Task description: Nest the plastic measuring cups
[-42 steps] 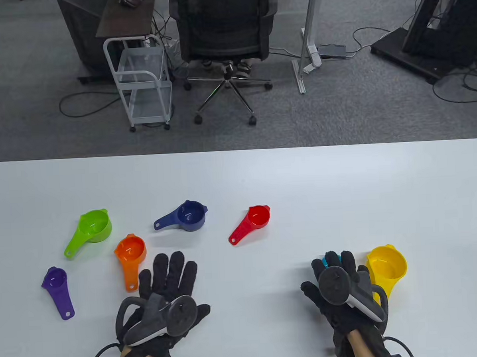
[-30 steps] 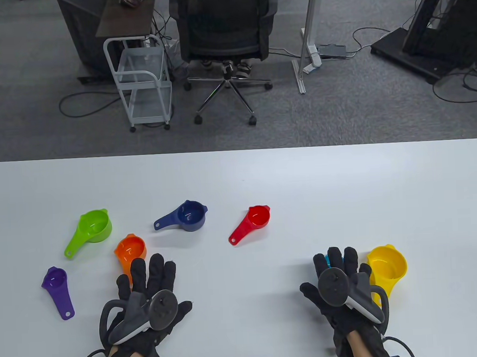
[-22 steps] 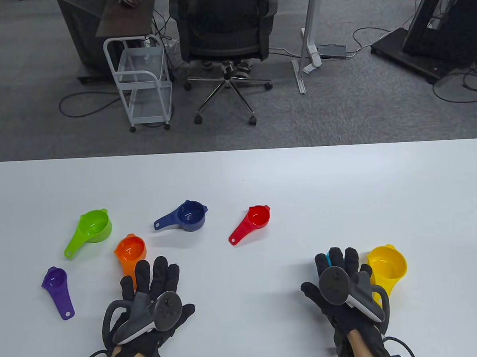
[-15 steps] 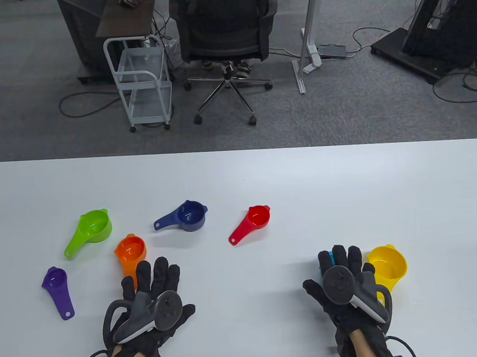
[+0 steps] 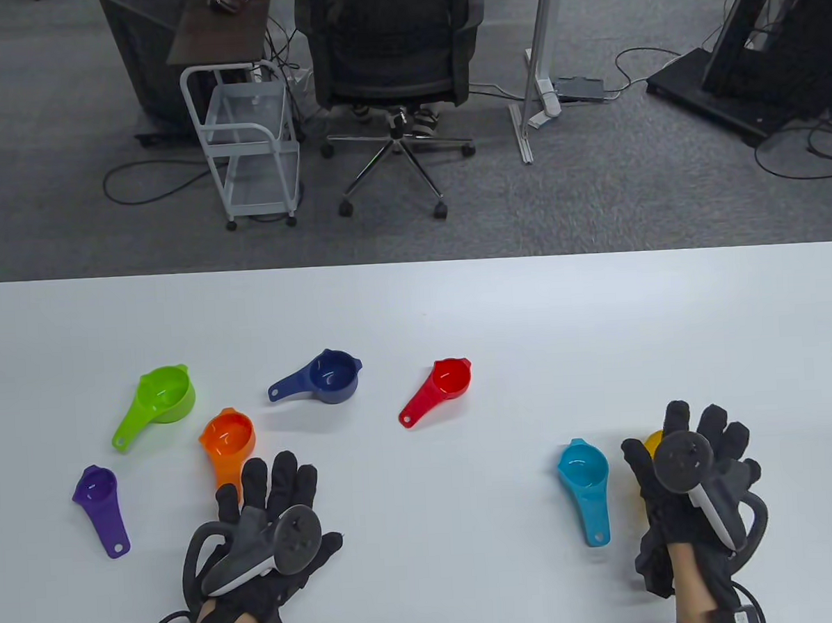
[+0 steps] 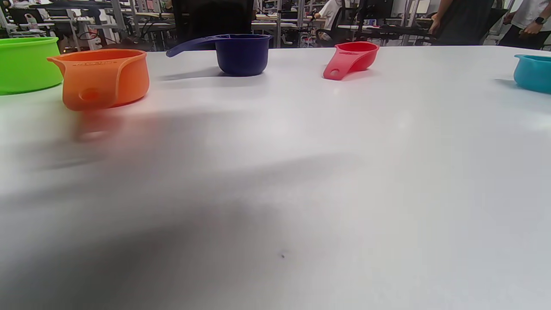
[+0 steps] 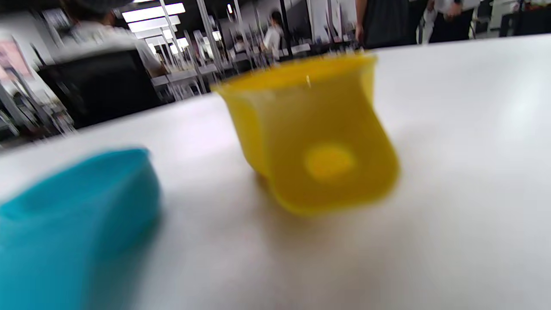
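Yellow cup (image 7: 314, 133) upright on the table (image 5: 416, 311), mostly hidden under the right hand (image 5: 689, 478) in the table view, only a sliver of rim showing beside the thumb; right wrist view shows it whole, blurred, handle toward the camera, nothing gripping it there. Right hand's fingers (image 5: 713, 425) spread apart above the yellow cup; whether they touch it, cannot tell. Teal cup (image 5: 585, 473) stands just to the thumb side of the right hand, upright, handle pointing back toward the person, apart from the hand. Left hand (image 5: 270, 521) lies flat, palm down, fingers (image 5: 283, 471) spread, holding nothing. Orange cup (image 5: 227, 436) just past the left hand's index and middle fingertips, its handle running under the outer fingers; touching or not, cannot tell. Left wrist view puts the orange cup upright with handle toward the camera, no fingers visible there. Purple cup (image 5: 98, 499) well off the little-finger side of the left hand, handle toward the person. Green cup (image 5: 162, 394) beyond the orange one, near it, handle angled toward the purple cup. Navy cup (image 5: 332, 375) well beyond the left fingertips, handle pointing toward the green cup. Red cup (image 5: 447, 381) between the two hands but farther out, handle angled back toward the person. All seven cups separate, none nested.
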